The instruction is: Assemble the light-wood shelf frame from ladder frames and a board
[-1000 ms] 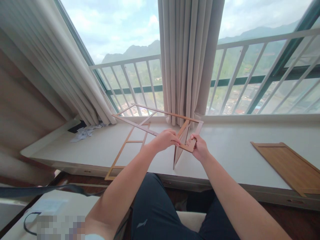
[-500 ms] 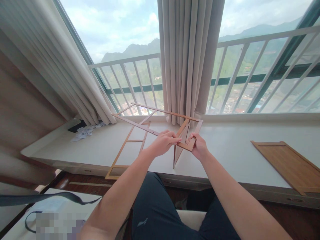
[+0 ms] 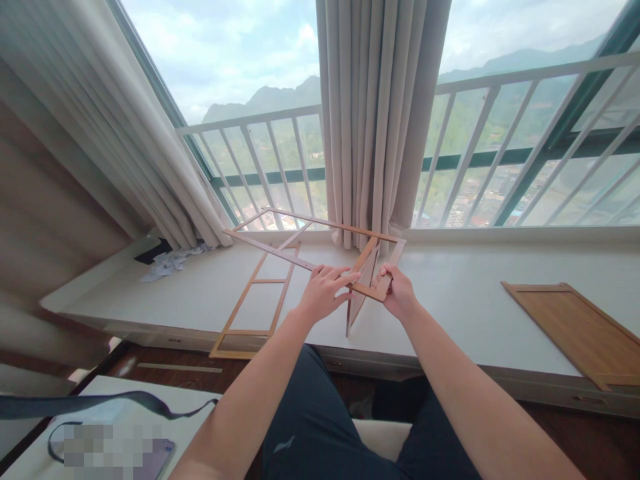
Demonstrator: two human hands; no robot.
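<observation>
Two hands meet at one corner of a thin wooden frame [image 3: 320, 235] held in the air above the white window ledge [image 3: 450, 293]. Head view: the frame is an open rectangle of slim slats with a cross slat inside; it lies close to flat, tilted slightly, its long axis running from the near right corner at the hands away to the upper left, toward the railing [image 3: 260, 167] and the left curtain [image 3: 125, 147]. A second slatted piece hangs from the held corner, edge-on, reaching down to the ledge just below the hands. Left hand [image 3: 323, 293]: forearm comes in from lower left, palm down, fingers extended and only loosely curled, fingertips [image 3: 350, 276] resting on the near long slat beside the corner; a light touch more than a firm grip. Right hand [image 3: 397, 293]: forearm comes in from lower right, fingers closed around the corner end of the frame, thumb on top. Flat on the ledge to the left lies a ladder-like wooden frame [image 3: 253, 300], long axis running near-to-far. Well apart on the right lies a solid wooden panel [image 3: 575, 330]. Centre curtain [image 3: 375, 113] hangs behind the held frame.
</observation>
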